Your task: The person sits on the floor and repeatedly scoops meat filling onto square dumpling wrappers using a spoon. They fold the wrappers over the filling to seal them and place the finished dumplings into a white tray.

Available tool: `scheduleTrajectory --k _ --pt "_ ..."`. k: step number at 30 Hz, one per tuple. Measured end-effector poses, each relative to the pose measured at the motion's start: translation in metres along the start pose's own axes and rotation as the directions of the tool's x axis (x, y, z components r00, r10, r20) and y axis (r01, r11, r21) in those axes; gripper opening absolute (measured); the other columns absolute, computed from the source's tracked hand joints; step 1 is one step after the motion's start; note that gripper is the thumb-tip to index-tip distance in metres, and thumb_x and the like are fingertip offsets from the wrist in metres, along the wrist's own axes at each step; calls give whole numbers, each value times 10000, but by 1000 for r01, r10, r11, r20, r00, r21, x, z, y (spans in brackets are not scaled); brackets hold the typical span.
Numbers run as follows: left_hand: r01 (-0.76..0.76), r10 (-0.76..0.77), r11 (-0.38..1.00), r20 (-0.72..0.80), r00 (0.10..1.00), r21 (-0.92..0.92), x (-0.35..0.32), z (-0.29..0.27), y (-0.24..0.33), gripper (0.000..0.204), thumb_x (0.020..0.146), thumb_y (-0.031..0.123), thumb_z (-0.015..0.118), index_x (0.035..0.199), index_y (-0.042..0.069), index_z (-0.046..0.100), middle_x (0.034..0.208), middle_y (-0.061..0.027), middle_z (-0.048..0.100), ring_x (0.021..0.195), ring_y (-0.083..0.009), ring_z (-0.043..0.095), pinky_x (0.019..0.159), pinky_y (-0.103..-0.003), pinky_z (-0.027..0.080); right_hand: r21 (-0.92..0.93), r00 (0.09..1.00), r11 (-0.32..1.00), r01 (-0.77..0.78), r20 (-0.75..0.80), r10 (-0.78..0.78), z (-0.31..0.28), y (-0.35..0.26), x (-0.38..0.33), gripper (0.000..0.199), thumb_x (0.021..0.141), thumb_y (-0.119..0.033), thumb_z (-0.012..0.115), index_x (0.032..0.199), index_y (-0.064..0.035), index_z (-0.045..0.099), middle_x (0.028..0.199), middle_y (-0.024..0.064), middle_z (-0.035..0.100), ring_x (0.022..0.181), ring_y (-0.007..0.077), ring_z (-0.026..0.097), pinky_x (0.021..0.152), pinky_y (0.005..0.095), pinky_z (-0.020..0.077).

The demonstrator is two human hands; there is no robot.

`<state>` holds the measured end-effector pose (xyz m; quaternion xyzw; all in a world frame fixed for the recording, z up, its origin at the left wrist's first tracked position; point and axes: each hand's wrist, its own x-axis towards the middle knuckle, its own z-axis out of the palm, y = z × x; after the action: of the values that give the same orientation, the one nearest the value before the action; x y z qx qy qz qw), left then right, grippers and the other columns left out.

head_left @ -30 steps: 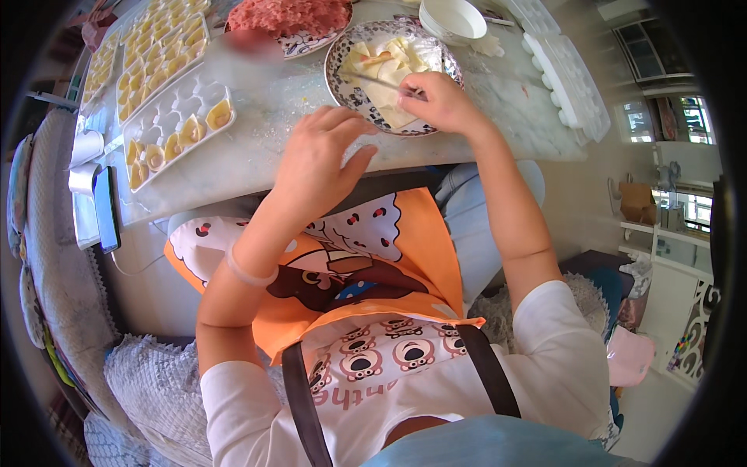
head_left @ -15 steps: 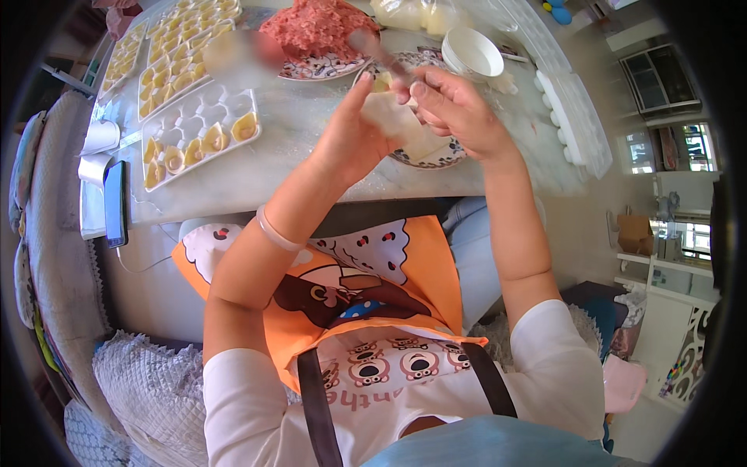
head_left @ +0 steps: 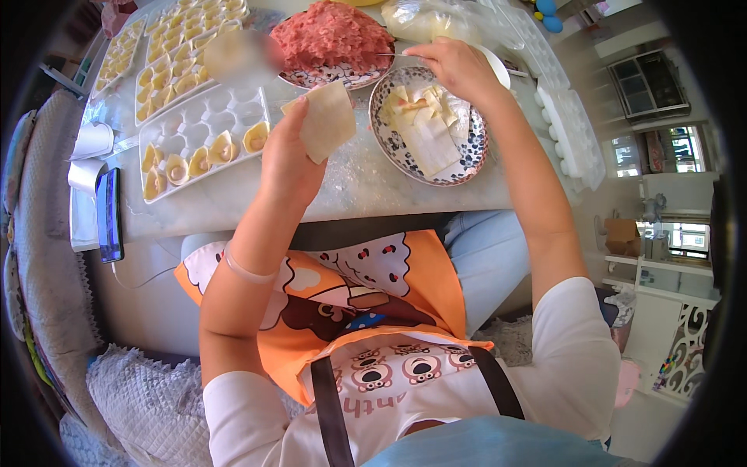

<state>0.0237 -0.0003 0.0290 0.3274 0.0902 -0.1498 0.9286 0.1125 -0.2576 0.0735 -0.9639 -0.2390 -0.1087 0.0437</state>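
The left hand (head_left: 289, 159) is cupped half open, a square dumpling wrapper (head_left: 327, 121) lying flat across its fingers above the marble table (head_left: 354, 187). At two o'clock from it, the right hand (head_left: 454, 66) is closed around a thin utensil (head_left: 383, 54) whose tip reaches into the minced meat (head_left: 331, 35) on the plate at twelve o'clock. Between the hands sits a patterned dish (head_left: 475, 152) of spare wrappers. At nine o'clock, a white tray (head_left: 210, 124) holds a few folded dumplings (head_left: 222, 148).
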Motion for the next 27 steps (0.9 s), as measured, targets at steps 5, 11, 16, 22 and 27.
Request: scheduleTrajectory --k 5,11,16,22,27 --pt "18 -17 1000 13 1000 -21 2 -5 1 430 973 239 357 1286 -48 428 1220 -186 552 1147 -290 538 990 -385 407 21 996 996 82 44 -83 -12 6 11 248 870 -128 566 1074 -219 674 831 93 579 806 286 582 712 383 463" --pt "52 -47 996 74 996 -68 3 -6 2 404 974 238 365 1277 -18 441 1200 -172 570 1121 -283 554 973 -387 416 34 982 999 29 187 -35 0 29 23 213 872 -196 564 1048 -200 684 927 91 670 871 294 617 767 392 490" --pt "66 -62 992 43 997 -105 6 -8 5 405 981 227 328 1281 -24 432 1195 -183 565 1127 -289 548 978 -396 414 65 950 980 188 243 -198 -7 22 52 205 849 -99 579 1029 -76 674 863 136 669 751 294 611 690 367 477" --pt "61 -60 994 12 998 -96 4 -7 9 403 985 233 325 1273 -24 441 1203 -169 556 1127 -281 545 982 -397 409 230 854 972 -51 515 -77 -24 3 70 209 845 -106 587 1029 -53 671 856 135 674 742 245 631 673 336 476" --pt "37 -35 995 20 999 -98 5 -8 7 402 983 236 336 1268 -26 446 1200 -161 560 1129 -274 543 984 -398 407 238 952 944 230 145 -268 1 11 54 226 844 -114 590 1054 -98 675 853 123 664 780 263 625 698 349 476"
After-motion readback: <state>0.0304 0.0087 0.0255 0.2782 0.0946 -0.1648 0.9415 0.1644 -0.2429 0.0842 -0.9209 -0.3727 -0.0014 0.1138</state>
